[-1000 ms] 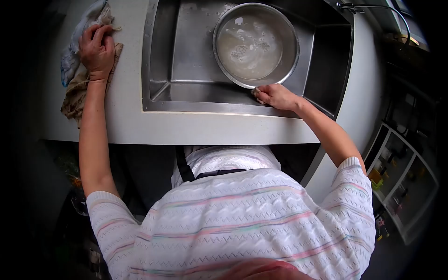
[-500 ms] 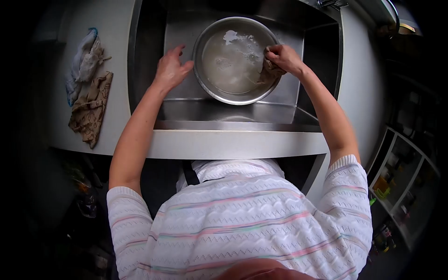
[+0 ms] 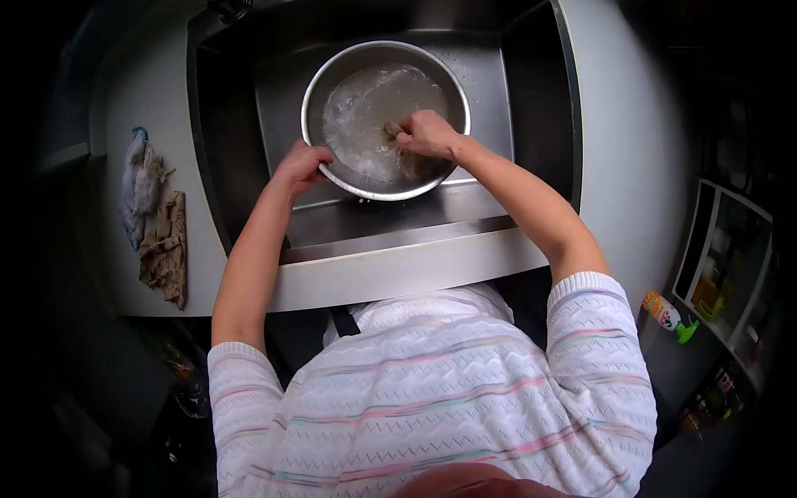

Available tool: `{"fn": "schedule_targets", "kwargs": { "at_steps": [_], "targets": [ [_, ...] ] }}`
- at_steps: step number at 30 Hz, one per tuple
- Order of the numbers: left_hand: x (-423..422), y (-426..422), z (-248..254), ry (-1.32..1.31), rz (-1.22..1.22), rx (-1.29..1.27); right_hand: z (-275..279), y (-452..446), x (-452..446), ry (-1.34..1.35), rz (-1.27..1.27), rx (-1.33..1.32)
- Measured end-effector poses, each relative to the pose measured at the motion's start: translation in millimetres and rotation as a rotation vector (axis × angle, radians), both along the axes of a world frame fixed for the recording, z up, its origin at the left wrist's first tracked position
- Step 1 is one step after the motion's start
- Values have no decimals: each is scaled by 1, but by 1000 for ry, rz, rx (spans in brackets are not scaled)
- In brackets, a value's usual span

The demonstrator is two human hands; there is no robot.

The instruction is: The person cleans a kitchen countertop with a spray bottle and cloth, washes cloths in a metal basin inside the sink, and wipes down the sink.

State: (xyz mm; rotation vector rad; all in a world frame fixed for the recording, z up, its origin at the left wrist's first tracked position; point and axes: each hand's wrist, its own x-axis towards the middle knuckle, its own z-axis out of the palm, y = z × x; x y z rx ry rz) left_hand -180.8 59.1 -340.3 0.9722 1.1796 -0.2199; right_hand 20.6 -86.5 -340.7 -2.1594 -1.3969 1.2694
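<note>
A round metal basin (image 3: 386,197) of cloudy, swirling water stands in the steel sink (image 3: 486,91). My left hand (image 3: 300,166) grips the basin's rim at its lower left, thumb over the edge. Inside the basin, my right hand (image 3: 427,135) is closed on a brown cloth (image 3: 392,130). Only a bit of that cloth shows at the fingers; the rest is under the murky water or behind the hand. White foam and ripples curve around the left part of the water.
On the counter (image 3: 154,100) left of the sink lie a whitish cloth bundle (image 3: 141,187) with blue edging and a brown patterned cloth (image 3: 166,253). A spray bottle (image 3: 664,313) with a green trigger and a shelf unit (image 3: 722,249) are at the right.
My left hand has moved from beside the basin onto its rim. My right hand has carried the brown cloth from the right rim down into the water, now stirred. The view has shifted.
</note>
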Motion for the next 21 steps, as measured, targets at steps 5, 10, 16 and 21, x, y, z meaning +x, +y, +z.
{"fn": "schedule_targets", "kwargs": {
  "at_steps": [5, 10, 16, 21],
  "targets": [
    [30, 0, 48, 32, -136, 181, 17, -29, 23, 263, -377, 48],
    [65, 2, 87, -4, -279, 360, 4, -16, 23, 177, -226, 118],
    [89, 12, 104, -74, -434, 558, 25, -39, 118, 479, -653, 95],
    [80, 16, 112, -68, -476, 633, 38, -64, 157, -138, -98, -328]
  ]
}}
